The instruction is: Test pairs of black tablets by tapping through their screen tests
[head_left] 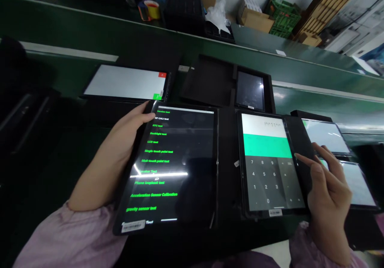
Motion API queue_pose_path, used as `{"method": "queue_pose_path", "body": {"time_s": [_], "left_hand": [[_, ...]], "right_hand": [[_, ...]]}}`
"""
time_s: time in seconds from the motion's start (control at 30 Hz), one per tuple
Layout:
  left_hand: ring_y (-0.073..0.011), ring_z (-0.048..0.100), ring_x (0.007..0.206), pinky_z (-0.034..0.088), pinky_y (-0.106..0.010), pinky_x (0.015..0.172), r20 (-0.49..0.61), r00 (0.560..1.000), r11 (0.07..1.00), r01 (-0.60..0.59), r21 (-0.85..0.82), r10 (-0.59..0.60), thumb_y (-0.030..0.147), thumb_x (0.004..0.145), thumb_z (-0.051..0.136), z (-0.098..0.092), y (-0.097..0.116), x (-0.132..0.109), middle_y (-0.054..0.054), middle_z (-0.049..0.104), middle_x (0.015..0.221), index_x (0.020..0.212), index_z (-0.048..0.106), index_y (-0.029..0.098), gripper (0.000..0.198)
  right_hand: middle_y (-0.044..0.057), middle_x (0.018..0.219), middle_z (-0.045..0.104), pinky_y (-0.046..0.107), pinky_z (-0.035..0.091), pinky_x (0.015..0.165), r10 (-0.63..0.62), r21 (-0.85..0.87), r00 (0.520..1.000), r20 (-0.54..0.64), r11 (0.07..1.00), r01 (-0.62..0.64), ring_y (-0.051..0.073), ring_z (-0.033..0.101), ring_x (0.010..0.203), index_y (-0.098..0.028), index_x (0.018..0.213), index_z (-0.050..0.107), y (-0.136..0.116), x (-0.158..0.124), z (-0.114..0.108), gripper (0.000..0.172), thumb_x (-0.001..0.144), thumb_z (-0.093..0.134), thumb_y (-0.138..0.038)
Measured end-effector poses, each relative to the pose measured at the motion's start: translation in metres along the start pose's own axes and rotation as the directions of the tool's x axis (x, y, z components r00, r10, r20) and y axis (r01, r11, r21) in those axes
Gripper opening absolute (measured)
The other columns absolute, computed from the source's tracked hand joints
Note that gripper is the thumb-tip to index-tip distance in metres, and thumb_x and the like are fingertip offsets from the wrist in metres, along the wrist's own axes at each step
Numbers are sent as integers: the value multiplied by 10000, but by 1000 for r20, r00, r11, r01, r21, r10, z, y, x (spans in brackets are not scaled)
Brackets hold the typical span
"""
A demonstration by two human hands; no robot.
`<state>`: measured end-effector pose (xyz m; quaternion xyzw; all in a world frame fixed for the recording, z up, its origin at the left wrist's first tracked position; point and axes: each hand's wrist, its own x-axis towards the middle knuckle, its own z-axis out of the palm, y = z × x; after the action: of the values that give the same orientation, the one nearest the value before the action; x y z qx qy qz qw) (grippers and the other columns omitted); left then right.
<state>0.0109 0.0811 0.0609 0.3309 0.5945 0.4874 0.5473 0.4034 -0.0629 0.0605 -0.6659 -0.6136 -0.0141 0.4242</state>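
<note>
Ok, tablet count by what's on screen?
Test-menu tablet: 1
Calculator tablet: 1
Pale-screen tablet: 3
Dark-screen tablet: 1
Total: 6

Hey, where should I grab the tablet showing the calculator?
Take the tablet by its long right edge, coming from the right, where your right hand is. It lies flat and thin on a black surface, so pinch that edge with the fingers and keep off the screen.
</note>
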Motion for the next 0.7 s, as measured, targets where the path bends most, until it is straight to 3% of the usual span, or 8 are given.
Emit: {"method": "queue_pose_path", "body": {"time_s": [0.3,0.5,0.7], "left_hand": [[-222,754,794,552,-255,641,-5,1000,1000,-3,-2,3,327,640,804,-1,0,-1,15,825,840,1092,822,255,458],[-230,757,825,555,-258,639,-13,1000,1000,13,11,-13,330,621,801,2,2,-2,7,831,879,1156,801,238,542],[-221,754,822,555,-239,627,-11,1000,1000,27,14,-27,339,579,820,0,1,0,10,829,860,1148,791,227,581]], "right_hand": [[-40,1512,648,796,452,1167,-46,-43,998,38,998,48,416,485,1527,-506,1261,775,1,2,-1,359,1061,559,-301],[25,1639,540,793,375,1211,-176,-172,971,164,964,204,444,377,1588,-380,1248,799,8,12,2,307,1063,556,-347],[11,1724,426,817,276,1249,-222,-190,946,237,944,269,460,244,1645,-365,1262,794,6,18,9,331,1076,520,-360]]}}
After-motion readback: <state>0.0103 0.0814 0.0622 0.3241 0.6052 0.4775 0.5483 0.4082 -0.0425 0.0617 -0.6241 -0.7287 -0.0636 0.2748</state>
